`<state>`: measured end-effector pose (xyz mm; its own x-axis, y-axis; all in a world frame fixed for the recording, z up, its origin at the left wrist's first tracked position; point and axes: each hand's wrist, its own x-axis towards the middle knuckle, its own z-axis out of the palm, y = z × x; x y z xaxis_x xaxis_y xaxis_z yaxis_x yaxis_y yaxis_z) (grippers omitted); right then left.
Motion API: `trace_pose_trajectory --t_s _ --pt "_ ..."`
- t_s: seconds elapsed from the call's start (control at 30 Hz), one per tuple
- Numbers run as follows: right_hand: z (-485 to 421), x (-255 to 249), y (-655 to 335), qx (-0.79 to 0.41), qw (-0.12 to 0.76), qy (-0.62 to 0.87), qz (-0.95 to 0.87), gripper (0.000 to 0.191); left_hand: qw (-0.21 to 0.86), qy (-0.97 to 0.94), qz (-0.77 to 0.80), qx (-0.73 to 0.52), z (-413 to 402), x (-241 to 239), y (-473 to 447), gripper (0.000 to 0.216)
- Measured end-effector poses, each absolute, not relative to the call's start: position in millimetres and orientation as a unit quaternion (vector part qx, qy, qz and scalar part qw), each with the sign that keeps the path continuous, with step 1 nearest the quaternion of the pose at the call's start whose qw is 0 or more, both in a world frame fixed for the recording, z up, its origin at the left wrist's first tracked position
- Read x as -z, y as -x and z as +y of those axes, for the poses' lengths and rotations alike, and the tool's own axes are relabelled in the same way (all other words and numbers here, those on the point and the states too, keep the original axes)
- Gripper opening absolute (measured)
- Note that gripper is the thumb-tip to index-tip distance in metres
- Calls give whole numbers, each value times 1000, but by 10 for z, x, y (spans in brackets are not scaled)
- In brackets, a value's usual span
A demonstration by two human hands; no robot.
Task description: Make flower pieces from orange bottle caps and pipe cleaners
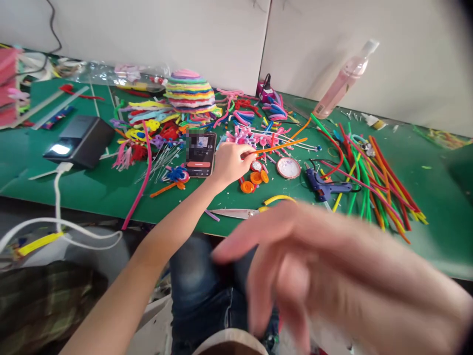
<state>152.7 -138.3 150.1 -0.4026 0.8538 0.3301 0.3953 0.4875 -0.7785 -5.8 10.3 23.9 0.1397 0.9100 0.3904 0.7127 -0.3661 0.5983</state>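
My left hand (231, 161) reaches out over the green table (92, 190) and is closed on one end of an orange pipe cleaner (284, 144), which points to the right. A phone (200, 153) lies just left of that hand. My right hand (314, 273) is close to the camera and blurred, fingers spread and pointing left, holding nothing. Small orange coiled discs (254, 180) lie under the left hand.
Colourful pipe cleaners (373, 182) are strewn at the right, with a blue glue gun (325, 186), scissors (240, 213) and a round lid (288, 167). A striped pipe-cleaner dome (189, 91), a pink spray bottle (345, 81) and a black box (79, 140) stand farther back.
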Motion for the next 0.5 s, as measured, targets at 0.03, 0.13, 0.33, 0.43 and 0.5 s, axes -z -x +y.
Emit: trace_pose_trajectory --t_s 0.03,0.13,0.33,0.43,0.5 --pt "-1202 -1493 -1566 -393 283 384 -786 25 137 -749 544 -352 100 -245 53 22" --pt "-583 -1158 -1664 -280 397 421 -766 16 120 -769 537 -324 110 -223 46 21" --pt "64 -190 -1679 -61 377 456 -804 23 162 -760 516 -362 163 -166 53 18" --pt "45 -63 -1656 -93 421 455 -779 25 260 -725 490 -408 146 -209 35 22" --pt "10 -56 -1644 -124 447 464 -754 23 318 -685 478 -449 126 -222 1 22"
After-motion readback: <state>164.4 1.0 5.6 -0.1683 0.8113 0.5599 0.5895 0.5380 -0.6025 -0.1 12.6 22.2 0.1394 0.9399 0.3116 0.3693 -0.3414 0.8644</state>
